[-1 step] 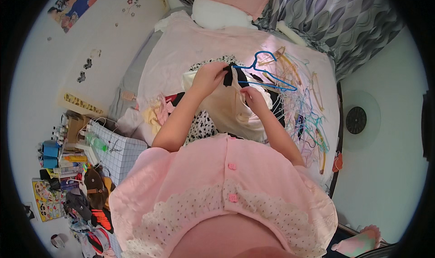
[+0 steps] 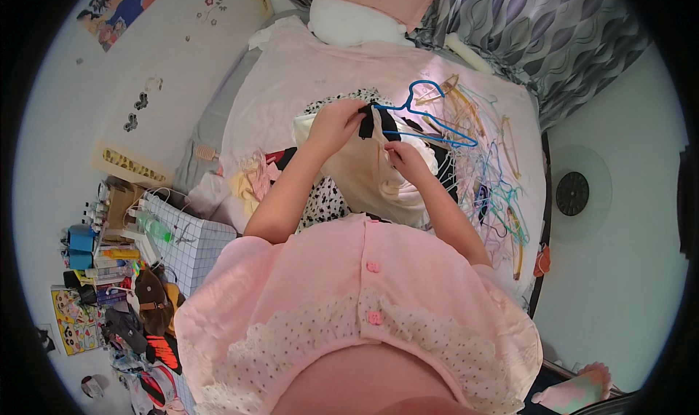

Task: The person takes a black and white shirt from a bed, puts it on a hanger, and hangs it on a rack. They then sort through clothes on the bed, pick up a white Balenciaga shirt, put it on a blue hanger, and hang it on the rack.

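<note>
Blue hanger and cream garment, pinched by my left hand above the bed, my right hand gripping the cloth, might snag the tangled hangers toward the bed's right edge if swung.

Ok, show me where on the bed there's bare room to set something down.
Bare pink bedspread shows between the white pillow and the black-and-white spotted fabric, and continues left of the left hand. Clothes crowd the middle, around the right hand; tangled hangers crowd the right side.

No legible txt, labels, nos. or signs in head-cam view.
</note>
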A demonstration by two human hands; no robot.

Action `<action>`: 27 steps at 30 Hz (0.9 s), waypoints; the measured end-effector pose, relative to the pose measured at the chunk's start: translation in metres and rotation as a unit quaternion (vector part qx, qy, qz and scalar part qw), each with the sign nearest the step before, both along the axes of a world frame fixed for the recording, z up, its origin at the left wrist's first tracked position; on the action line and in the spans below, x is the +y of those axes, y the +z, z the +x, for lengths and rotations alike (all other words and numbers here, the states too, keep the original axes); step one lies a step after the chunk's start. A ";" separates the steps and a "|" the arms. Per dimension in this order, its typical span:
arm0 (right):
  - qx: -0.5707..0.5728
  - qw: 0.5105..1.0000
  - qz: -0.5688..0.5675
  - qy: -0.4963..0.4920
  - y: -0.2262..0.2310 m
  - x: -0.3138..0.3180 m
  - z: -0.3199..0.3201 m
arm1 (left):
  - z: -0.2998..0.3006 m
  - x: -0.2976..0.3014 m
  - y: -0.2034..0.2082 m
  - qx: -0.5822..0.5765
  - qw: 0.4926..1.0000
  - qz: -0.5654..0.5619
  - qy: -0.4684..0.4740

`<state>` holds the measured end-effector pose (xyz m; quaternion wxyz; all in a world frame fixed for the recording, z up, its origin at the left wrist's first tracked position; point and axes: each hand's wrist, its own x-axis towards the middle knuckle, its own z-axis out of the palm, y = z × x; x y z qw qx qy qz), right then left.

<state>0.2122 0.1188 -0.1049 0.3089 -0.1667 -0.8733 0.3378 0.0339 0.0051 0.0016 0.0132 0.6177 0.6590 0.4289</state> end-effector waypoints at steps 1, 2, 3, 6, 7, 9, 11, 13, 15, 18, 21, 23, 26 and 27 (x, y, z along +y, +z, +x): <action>-0.094 0.991 -0.084 0.041 0.001 0.002 -0.001 | 0.001 -0.001 0.001 0.000 1.000 0.003 -0.002; -0.112 0.989 -0.059 0.078 -0.009 0.007 0.000 | 0.001 -0.002 0.000 0.000 1.000 0.003 -0.001; -0.112 0.989 -0.059 0.078 -0.022 0.011 0.003 | 0.000 -0.005 -0.001 -0.005 1.000 -0.017 -0.002; -0.239 0.956 0.104 0.135 -0.058 0.026 0.012 | -0.004 -0.009 -0.007 -0.018 1.000 -0.008 -0.005; -0.240 0.955 0.104 0.139 -0.056 0.026 0.015 | -0.007 -0.013 -0.011 -0.029 0.999 0.019 0.000; -0.209 0.977 -0.004 0.038 -0.041 0.022 0.022 | -0.019 -0.023 -0.016 -0.044 0.998 -0.014 0.037; -0.044 0.996 -0.068 -0.042 -0.044 0.024 0.032 | -0.035 -0.030 -0.023 -0.056 0.995 -0.045 0.068; 0.010 0.973 -0.166 -0.162 -0.028 0.020 0.043 | -0.050 -0.033 -0.035 -0.143 0.987 0.008 0.070; 0.209 0.918 -0.273 -0.197 -0.033 0.023 0.039 | -0.052 -0.035 -0.041 -0.162 0.985 -0.008 0.066; 0.217 0.909 -0.301 -0.190 -0.013 0.021 0.042 | -0.053 -0.038 -0.053 -0.162 0.980 -0.075 0.089; 0.182 0.908 -0.344 -0.155 -0.024 0.032 0.052 | -0.049 -0.035 -0.057 -0.159 0.979 -0.103 0.076; 0.174 0.904 -0.369 -0.128 -0.025 0.030 0.051 | -0.050 -0.031 -0.062 -0.136 0.987 -0.066 0.059; 0.126 0.968 -0.148 -0.157 -0.019 0.015 0.045 | -0.030 -0.021 -0.055 -0.027 0.998 -0.031 0.043; 0.124 0.968 -0.150 -0.158 -0.008 0.011 0.047 | -0.027 -0.020 -0.050 -0.029 0.998 -0.034 0.043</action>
